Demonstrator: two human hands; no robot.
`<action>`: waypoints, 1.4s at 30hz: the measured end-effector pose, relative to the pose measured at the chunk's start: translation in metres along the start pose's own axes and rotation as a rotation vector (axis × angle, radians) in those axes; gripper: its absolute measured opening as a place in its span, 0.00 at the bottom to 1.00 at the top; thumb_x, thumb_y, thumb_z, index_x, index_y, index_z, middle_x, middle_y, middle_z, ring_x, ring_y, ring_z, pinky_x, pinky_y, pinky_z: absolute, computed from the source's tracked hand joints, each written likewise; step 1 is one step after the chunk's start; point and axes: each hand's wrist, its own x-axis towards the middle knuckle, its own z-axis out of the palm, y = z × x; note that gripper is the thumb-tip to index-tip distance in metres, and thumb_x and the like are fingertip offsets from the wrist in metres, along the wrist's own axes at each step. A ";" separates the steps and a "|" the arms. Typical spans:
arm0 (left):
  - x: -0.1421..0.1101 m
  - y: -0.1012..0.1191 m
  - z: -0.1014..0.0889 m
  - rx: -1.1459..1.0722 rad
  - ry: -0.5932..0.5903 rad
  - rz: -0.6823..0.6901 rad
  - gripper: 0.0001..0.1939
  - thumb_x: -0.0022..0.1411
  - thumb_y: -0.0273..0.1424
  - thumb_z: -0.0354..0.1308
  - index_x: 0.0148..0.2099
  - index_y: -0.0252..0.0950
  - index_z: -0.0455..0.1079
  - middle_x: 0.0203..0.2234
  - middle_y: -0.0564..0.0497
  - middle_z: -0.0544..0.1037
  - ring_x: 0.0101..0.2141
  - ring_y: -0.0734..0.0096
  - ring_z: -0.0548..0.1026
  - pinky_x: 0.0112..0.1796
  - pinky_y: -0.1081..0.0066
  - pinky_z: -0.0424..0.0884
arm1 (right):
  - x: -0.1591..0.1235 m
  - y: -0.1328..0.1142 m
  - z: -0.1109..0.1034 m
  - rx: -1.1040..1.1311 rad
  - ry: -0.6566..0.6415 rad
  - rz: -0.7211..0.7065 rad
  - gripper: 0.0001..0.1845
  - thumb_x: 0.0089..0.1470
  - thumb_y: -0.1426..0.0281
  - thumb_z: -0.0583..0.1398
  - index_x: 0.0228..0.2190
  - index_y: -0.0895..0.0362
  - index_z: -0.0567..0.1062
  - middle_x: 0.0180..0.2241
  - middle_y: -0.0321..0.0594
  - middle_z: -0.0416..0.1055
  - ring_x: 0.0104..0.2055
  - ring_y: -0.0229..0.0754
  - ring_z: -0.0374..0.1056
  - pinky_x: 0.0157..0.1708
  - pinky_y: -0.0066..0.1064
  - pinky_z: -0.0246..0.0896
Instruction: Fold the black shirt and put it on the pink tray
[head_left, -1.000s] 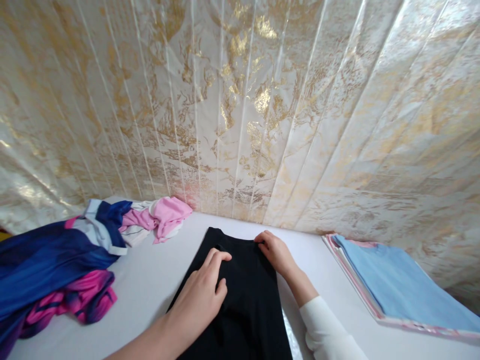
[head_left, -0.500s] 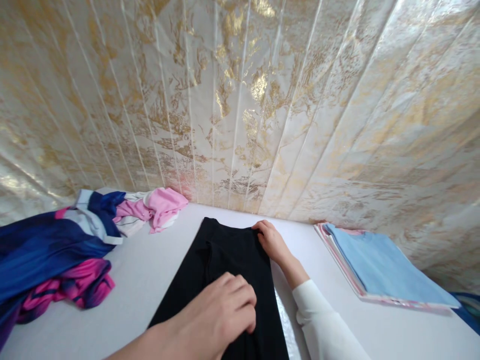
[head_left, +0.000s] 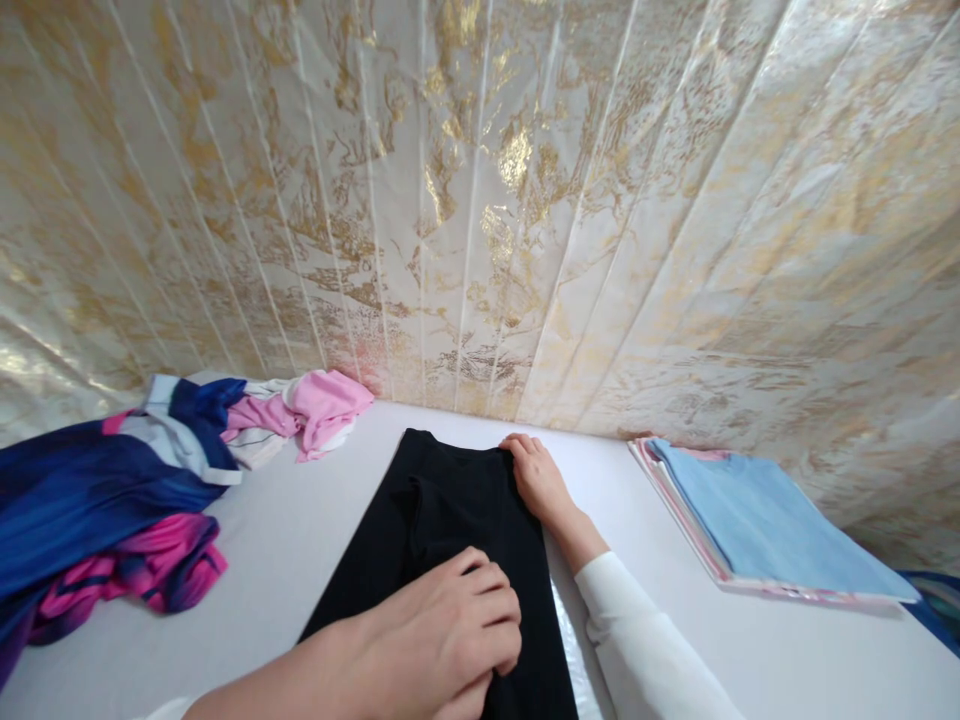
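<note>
A black top (head_left: 480, 500) lies lengthwise in front of me on the white surface, its curved neckline at the far end and a sleeve folded across its front. My left hand (head_left: 457, 630) is over the middle of it. Those fingers are curled and closed on the fabric, with the fingertips partly hidden. At the far right shoulder corner rests my right hand (head_left: 536, 480). Its fingers lie over the edge of the cloth; the thumb is out of sight.
Left, a loose heap of clothes holds a blue garment (head_left: 82, 500), a magenta piece (head_left: 150, 565) and a pink one (head_left: 330, 400). A neat stack topped by a light blue garment (head_left: 772, 525) lies right. Behind rises a gold-patterned wall covering (head_left: 465, 200). Shiny plastic (head_left: 574, 640) shows beside the top.
My right fingers have shifted from the neckline edge to lie more over the shoulder corner. My left hand has moved slightly right along the black top. The view has shifted a little.
</note>
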 end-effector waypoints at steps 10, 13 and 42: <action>0.007 -0.005 0.018 0.065 -0.008 -0.126 0.20 0.64 0.32 0.57 0.58 0.40 0.63 0.58 0.44 0.67 0.57 0.55 0.65 0.54 0.58 0.60 | 0.004 0.002 0.003 0.139 0.080 -0.030 0.19 0.54 0.80 0.51 0.44 0.55 0.72 0.45 0.44 0.71 0.45 0.47 0.62 0.49 0.41 0.59; 0.004 -0.019 0.044 0.111 -0.011 -0.120 0.22 0.69 0.28 0.50 0.64 0.40 0.57 0.62 0.41 0.61 0.60 0.52 0.60 0.53 0.56 0.63 | 0.005 0.010 -0.001 0.221 0.143 -0.029 0.16 0.54 0.77 0.52 0.41 0.53 0.73 0.44 0.41 0.72 0.46 0.45 0.65 0.49 0.39 0.60; -0.028 -0.045 -0.016 0.021 0.327 -0.516 0.05 0.65 0.26 0.51 0.35 0.38 0.66 0.31 0.53 0.72 0.34 0.66 0.68 0.37 0.66 0.61 | -0.065 -0.128 -0.020 0.555 -0.038 0.005 0.29 0.38 0.84 0.52 0.44 0.51 0.63 0.40 0.40 0.65 0.44 0.46 0.64 0.45 0.42 0.64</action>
